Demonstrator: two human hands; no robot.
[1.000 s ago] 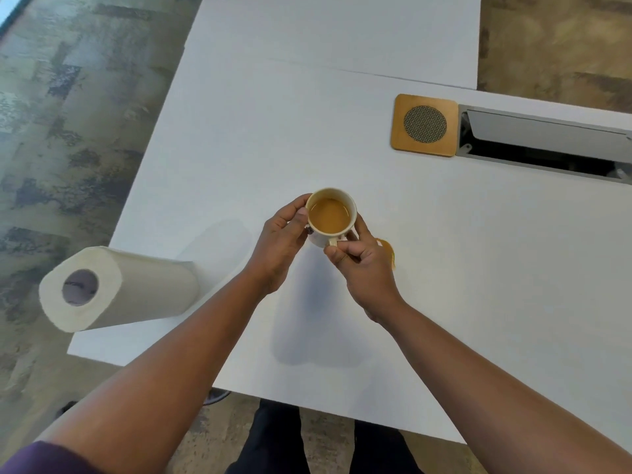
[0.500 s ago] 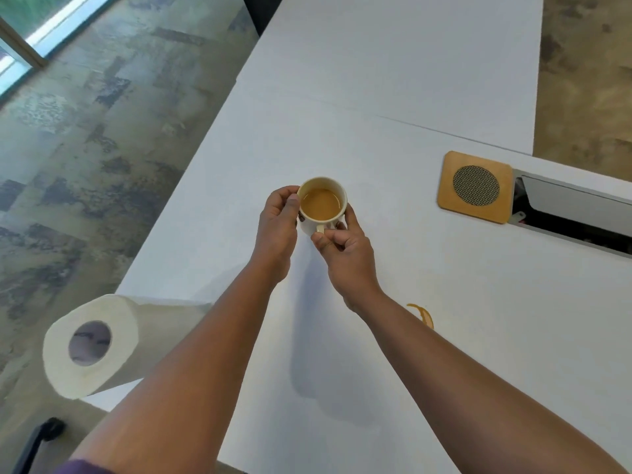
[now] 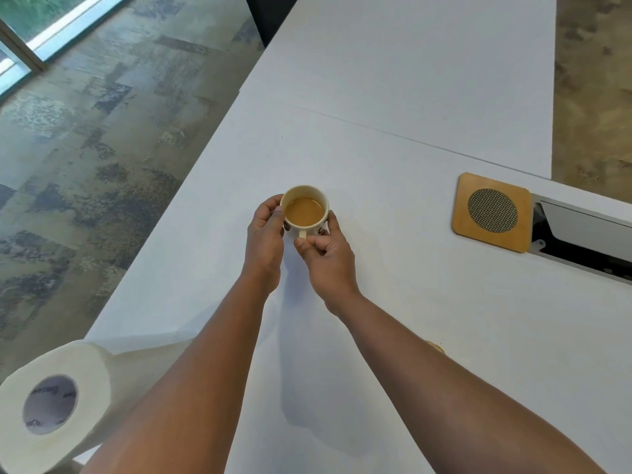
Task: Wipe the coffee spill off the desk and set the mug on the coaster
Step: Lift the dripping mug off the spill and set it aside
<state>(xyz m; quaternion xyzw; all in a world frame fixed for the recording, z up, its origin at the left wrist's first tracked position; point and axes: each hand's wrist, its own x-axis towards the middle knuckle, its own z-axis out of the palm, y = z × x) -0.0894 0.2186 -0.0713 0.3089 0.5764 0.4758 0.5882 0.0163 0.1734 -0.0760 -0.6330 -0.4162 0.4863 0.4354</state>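
Observation:
A small cream mug (image 3: pixel 304 201) full of light brown coffee is on or just above the white desk (image 3: pixel 393 159), near its middle. My left hand (image 3: pixel 265 230) wraps round the mug's left side. My right hand (image 3: pixel 326 254) pinches the handle at the near side, with fingers against the right wall. A square wooden coaster (image 3: pixel 492 212) with a round mesh centre lies on the desk well to the right of the mug. A thin sliver of the brown coffee spill (image 3: pixel 436 345) shows beside my right forearm; the arm hides the rest.
A roll of paper towel (image 3: pixel 51 401) lies on its side at the desk's near left corner. An open cable tray (image 3: pixel 581 244) sits in the desk just right of the coaster. A seam (image 3: pixel 393 131) crosses the desk beyond the mug. Patterned floor lies to the left.
Both hands have carried the mug away from the spill, farther out across the desk. The spill, once beside the mug, now lies back by my right forearm.

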